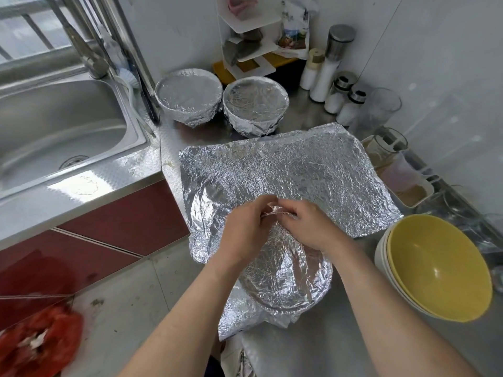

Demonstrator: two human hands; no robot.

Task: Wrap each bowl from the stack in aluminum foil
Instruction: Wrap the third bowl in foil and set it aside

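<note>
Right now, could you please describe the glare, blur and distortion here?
Head view: wide-angle distortion bends the sink edges; glare on the foil sheet and counter; left hand and right hand sharp; red object at bottom left blurred.

Setting is identified as a kitchen: a stainless steel sink (62,126) with faucet (91,57) is set into a steel countertop (313,349); seasoning shakers (337,95) and a white rack (246,28) are stood by the wall; red cabinet fronts (122,213) below.
</note>
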